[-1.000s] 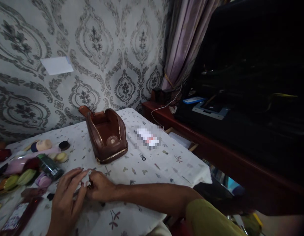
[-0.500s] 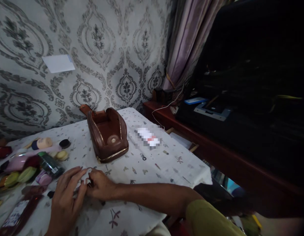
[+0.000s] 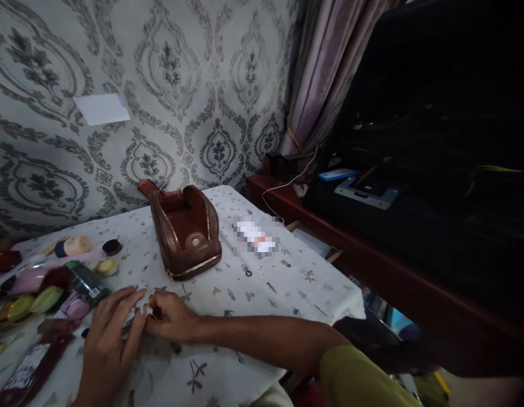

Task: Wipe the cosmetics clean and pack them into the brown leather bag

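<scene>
On a white-clothed table (image 3: 278,305), pinching a half-hidden white object (image 3: 148,295) with left fingers (image 3: 125,310) and right fingers (image 3: 165,306), near an open boxy brown leather bag (image 3: 191,265) at one o'clock.

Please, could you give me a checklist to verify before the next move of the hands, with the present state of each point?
1. Left hand and right hand both at the small white item: ok, they meet there.
2. White item fully visible: not ok, fingers cover part of it.
3. Brown bag open: ok, its mouth gapes.
4. Green bottle clear of the left hand: cannot tell, its end lies very near.
5. Labelled dark red bottle upright: not ok, it lies on its side.
</scene>
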`<move>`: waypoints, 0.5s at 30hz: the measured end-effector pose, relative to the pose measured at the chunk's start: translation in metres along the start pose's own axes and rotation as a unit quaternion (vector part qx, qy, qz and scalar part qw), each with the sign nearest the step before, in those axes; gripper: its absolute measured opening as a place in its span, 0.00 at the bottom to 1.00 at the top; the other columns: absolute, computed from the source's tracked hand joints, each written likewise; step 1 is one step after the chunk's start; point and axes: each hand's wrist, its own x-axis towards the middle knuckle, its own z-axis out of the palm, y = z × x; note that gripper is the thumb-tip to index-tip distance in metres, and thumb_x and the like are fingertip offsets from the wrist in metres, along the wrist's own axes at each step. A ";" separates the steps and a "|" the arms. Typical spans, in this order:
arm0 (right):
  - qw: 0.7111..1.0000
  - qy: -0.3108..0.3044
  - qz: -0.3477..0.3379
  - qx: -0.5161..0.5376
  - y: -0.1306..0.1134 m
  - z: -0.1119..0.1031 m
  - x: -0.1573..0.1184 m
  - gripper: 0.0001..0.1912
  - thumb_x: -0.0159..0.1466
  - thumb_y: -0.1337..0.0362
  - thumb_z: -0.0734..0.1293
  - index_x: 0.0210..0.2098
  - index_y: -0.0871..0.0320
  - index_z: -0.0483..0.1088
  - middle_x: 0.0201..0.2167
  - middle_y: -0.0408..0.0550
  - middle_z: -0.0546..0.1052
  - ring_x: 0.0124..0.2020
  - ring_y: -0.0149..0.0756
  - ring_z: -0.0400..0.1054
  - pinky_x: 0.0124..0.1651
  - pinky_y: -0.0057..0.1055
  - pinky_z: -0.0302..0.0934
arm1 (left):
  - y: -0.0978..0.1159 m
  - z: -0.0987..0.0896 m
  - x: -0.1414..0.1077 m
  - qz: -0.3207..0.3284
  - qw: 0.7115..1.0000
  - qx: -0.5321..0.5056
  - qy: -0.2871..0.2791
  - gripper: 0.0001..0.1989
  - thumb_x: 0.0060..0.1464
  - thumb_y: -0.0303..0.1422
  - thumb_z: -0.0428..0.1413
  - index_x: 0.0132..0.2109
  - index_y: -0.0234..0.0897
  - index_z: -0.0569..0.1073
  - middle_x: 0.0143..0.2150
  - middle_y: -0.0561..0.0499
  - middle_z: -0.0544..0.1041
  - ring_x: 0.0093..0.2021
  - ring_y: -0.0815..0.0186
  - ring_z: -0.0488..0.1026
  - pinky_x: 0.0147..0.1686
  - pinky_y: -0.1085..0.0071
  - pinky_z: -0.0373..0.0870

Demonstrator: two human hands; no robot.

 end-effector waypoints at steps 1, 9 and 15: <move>1.000 0.002 0.003 0.011 0.000 0.000 0.000 0.17 0.54 0.72 0.71 0.23 0.56 0.57 0.24 0.35 0.58 0.26 0.27 0.56 0.31 0.24 0.52 | 0.000 0.000 0.000 -0.006 1.000 0.001 0.000 0.12 0.63 0.30 0.49 0.52 0.35 0.70 0.48 0.41 0.72 0.50 0.54 0.69 0.54 0.59 0.61; 0.988 0.005 0.027 0.149 -0.003 -0.001 -0.002 0.20 0.55 0.58 0.74 0.23 0.57 0.59 0.23 0.35 0.60 0.25 0.26 0.54 0.27 0.24 0.50 | -0.006 -0.004 0.001 -0.018 0.999 0.024 0.010 0.11 0.64 0.32 0.48 0.50 0.34 0.71 0.46 0.41 0.73 0.48 0.54 0.70 0.53 0.59 0.62; 0.969 0.014 0.072 0.234 -0.004 0.000 -0.003 0.22 0.49 0.49 0.76 0.27 0.56 0.64 0.25 0.36 0.63 0.27 0.27 0.56 0.30 0.25 0.54 | -0.007 -0.006 0.001 -0.080 0.996 0.031 0.039 0.13 0.65 0.35 0.47 0.49 0.33 0.71 0.46 0.40 0.74 0.48 0.54 0.70 0.53 0.58 0.63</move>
